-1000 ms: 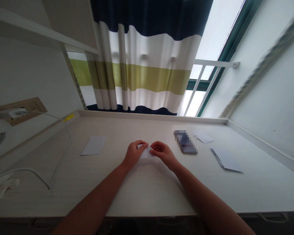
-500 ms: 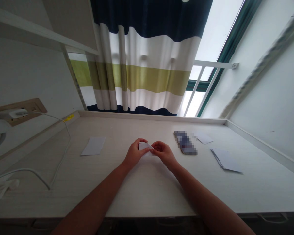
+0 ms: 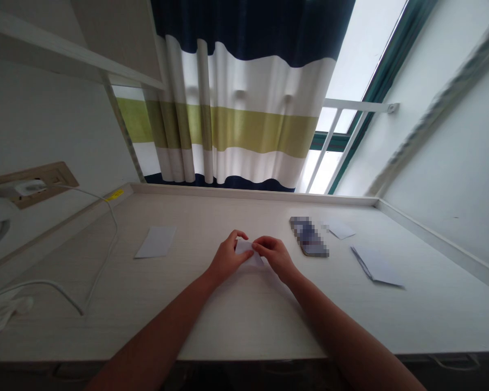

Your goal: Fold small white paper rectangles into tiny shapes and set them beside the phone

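A small white piece of paper (image 3: 244, 247) is held between my two hands above the middle of the desk (image 3: 252, 326). My left hand (image 3: 227, 257) grips its left side, thumb across the near face and fingers curled behind. With thumb and fingertips together, my right hand (image 3: 275, 255) pinches the paper's upper right edge. A lower corner of the paper points down between the hands. Fingers cover parts of the sheet, so I cannot tell how it is folded.
One white sheet (image 3: 155, 242) lies to the left. On the right are a blurred phone (image 3: 309, 237), another paper (image 3: 340, 228) and a stack of folded paper (image 3: 377, 266). A white cable (image 3: 106, 255) runs from the wall socket (image 3: 61, 176) onto the desk's left side.
The paper has turned between my hands, and its lower corner now shows. My right fingers have shifted slightly to a pinch on the upper edge.
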The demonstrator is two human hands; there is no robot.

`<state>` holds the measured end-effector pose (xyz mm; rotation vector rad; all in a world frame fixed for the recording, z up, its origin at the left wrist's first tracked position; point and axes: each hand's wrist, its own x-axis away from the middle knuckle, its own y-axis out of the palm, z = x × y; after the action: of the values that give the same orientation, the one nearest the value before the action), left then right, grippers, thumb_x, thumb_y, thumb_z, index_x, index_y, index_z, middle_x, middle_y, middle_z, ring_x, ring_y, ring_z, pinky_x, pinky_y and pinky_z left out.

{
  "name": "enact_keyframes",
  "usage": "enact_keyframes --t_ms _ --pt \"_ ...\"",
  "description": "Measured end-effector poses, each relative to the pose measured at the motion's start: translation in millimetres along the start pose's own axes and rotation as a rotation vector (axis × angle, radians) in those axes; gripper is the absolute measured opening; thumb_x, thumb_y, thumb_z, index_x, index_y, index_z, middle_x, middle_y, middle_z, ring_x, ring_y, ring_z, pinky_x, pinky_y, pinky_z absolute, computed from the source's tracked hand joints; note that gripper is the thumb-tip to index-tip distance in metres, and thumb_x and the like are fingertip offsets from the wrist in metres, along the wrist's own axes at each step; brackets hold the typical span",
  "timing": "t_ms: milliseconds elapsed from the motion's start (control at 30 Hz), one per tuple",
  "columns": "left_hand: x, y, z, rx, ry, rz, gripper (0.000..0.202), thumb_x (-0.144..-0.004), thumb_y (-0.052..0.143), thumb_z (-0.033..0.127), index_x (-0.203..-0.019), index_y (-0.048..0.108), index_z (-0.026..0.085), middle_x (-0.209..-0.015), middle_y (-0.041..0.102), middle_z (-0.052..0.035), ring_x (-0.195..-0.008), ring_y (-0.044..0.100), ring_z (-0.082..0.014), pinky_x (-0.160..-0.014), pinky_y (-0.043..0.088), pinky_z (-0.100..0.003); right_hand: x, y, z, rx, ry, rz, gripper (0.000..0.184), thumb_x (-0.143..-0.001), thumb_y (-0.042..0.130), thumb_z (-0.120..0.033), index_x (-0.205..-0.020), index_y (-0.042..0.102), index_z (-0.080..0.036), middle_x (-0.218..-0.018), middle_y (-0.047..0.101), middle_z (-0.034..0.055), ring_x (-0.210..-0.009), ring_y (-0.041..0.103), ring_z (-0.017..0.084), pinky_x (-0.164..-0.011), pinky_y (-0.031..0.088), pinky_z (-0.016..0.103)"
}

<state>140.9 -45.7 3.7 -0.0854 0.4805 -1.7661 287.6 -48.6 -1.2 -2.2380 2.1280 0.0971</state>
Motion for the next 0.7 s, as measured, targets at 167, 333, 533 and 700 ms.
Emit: enact_keyframes --t_ms 167,333,533,700 --pt "-2 1.3 -4 0.004 0.015 -0.015 0.027 -0.064 0.059 0.024 -0.087 0.046 0.021 -0.058 0.047 0.0082 -0.052 0.047 -0.0101 -0.05 0.034 -0.021 -1 0 0 -0.058 -0.008 -0.006 0.013 -0.058 0.066 -0.027 -0.057 0.058 -0.016 -0.051 0.051 -0.0044 -0.051 0.043 0.009 -0.054 0.034 0.024" --pt "-1 -0.9 0 0.06 -0.004 0.014 0.028 -0.063 0.059 0.024 -0.087 0.045 0.02 -0.06 0.048 0.0078 -0.051 0.045 -0.0091 -0.05 0.035 -0.021 4 0 -7 -0.101 0.071 -0.054 0.018 -0.059 0.067 -0.032 -0.063 0.061 -0.015 -0.057 0.054 -0.003 -0.055 0.046 0.01 -0.058 0.037 0.026" --pt "-2 -2.9 2 0.047 -0.024 0.089 0.029 -0.062 0.06 0.025 -0.086 0.045 0.02 -0.058 0.047 0.0087 -0.05 0.043 -0.0084 -0.05 0.035 -0.02 4 -3 -8 0.025 0.074 -0.068 0.017 -0.058 0.068 -0.03 -0.062 0.063 -0.014 -0.055 0.054 -0.0027 -0.053 0.043 0.009 -0.053 0.033 0.024" --pt "-3 -2.5 0 0.098 -0.025 0.059 0.03 -0.062 0.06 0.026 -0.087 0.044 0.02 -0.06 0.05 0.0071 -0.054 0.047 -0.0102 -0.052 0.037 -0.021 2 -2 -6 0.053 0.047 -0.03 0.015 -0.058 0.068 -0.028 -0.06 0.062 -0.014 -0.052 0.054 -0.003 -0.052 0.044 0.009 -0.053 0.034 0.025"
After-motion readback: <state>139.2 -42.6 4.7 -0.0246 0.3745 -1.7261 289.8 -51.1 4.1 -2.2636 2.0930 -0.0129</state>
